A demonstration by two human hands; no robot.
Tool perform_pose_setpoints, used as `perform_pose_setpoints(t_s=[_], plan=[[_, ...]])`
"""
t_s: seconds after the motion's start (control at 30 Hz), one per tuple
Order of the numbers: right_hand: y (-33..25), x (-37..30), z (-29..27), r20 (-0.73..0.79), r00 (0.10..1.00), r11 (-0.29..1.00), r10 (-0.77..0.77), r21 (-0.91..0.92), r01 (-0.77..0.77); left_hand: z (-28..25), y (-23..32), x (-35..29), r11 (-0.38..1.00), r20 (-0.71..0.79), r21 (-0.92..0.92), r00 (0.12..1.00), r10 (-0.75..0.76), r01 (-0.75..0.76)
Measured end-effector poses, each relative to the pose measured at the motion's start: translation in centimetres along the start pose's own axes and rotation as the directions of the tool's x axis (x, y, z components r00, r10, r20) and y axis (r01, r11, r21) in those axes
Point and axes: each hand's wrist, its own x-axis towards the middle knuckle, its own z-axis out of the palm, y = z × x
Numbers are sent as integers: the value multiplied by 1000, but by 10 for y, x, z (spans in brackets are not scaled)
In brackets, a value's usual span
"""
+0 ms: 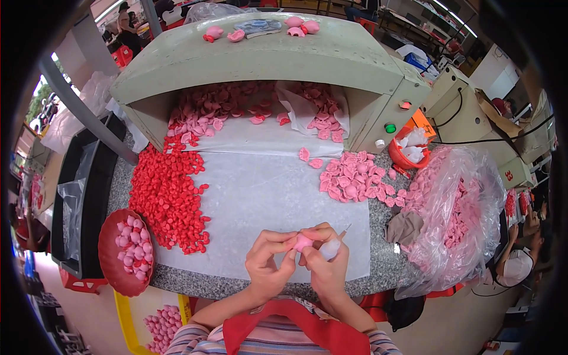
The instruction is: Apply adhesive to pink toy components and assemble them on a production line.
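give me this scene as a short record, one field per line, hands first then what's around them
left hand: fingers pinch a small pink piece
right hand: fingers on the same pink piece, also holding a whitish bottle with a thin tip
work surface: white sheet
left pile: small red pieces
right pile: pink petal-like pieces
far side: pale metal housing, open front
far left: red dish holding pink-and-red pieces
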Motion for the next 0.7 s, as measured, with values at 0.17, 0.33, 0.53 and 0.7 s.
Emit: perform_pose_setpoints(t_s=[0.17, 0.33, 0.53, 0.7], plan=[[-13, 11, 0, 34, 984, 973, 176, -160, -168, -12, 5, 14, 816, 106, -349, 885, -454, 461], [-10, 18, -7, 19, 986, 979, 166, -127, -162, -35, -2, 26, 13, 439, -723, 474, -764, 690], [-8, 16, 4, 60, 973, 963, 221, -174, -208, -42, -7, 19, -119, 532, -737, 462, -710, 665], [-5, 14, 8, 86, 972, 955, 218, -224, -194, -44, -2, 17, -117, 514, -758, 478, -712, 642]])
